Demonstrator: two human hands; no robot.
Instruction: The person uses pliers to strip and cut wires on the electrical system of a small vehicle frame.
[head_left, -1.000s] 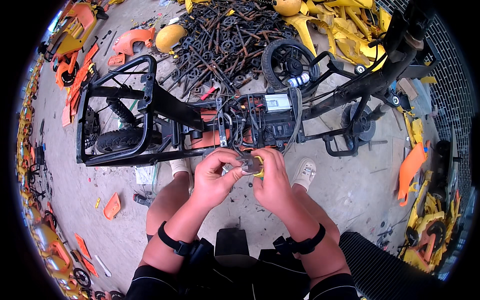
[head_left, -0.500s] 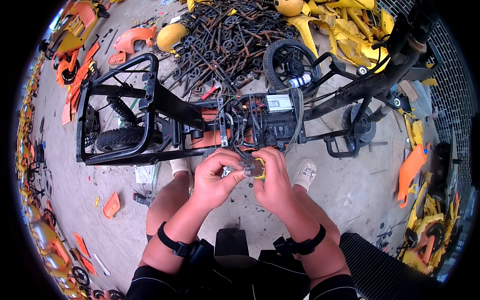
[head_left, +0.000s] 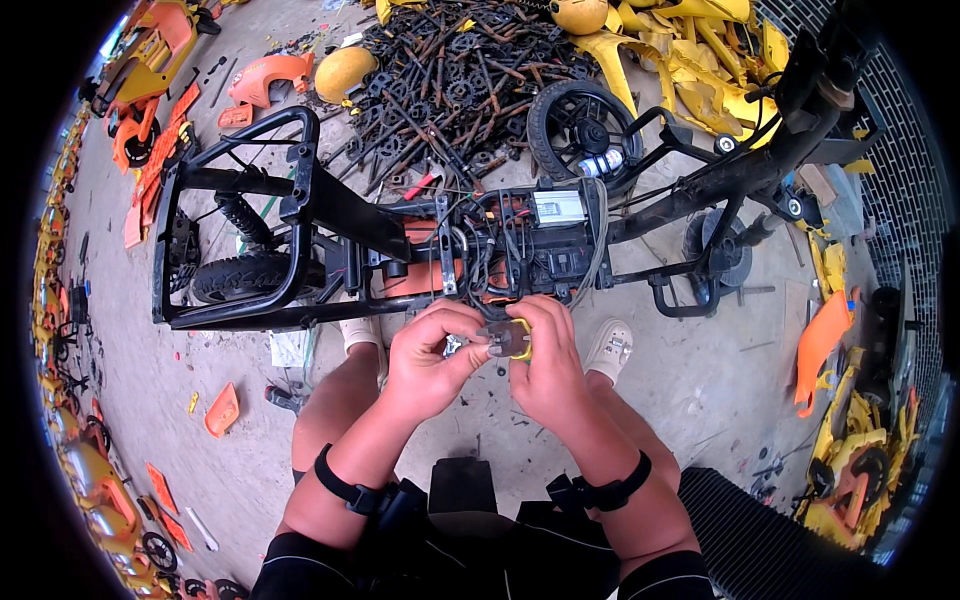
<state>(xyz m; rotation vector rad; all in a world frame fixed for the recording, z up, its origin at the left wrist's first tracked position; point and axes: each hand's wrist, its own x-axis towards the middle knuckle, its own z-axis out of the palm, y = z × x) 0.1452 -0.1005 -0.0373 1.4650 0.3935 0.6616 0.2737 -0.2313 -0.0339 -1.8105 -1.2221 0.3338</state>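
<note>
Close in front of the bike frame, my two hands meet at chest level. My left hand (head_left: pixel 430 350) is closed, thumb and index finger pinching the left end of a small grey-brown object with a yellow edge (head_left: pixel 508 340). On its yellow side, the fingers of my right hand (head_left: pixel 545 355) are wrapped round it. Its exact kind cannot be made out, as my fingers cover part of it. Just beyond lies a stripped black electric bike frame (head_left: pixel 360 235), with loose cables (head_left: pixel 478 255) and a silver box-shaped unit (head_left: pixel 558 207) in its middle.
A heap of rusty metal parts (head_left: pixel 450 90) rises behind the frame, beside a wheel (head_left: pixel 583 130). Yellow plastic panels (head_left: pixel 690 60) pile up at the back right. An orange shell piece (head_left: pixel 222 410) and a power tool (head_left: pixel 285 398) lie on the floor at left.
</note>
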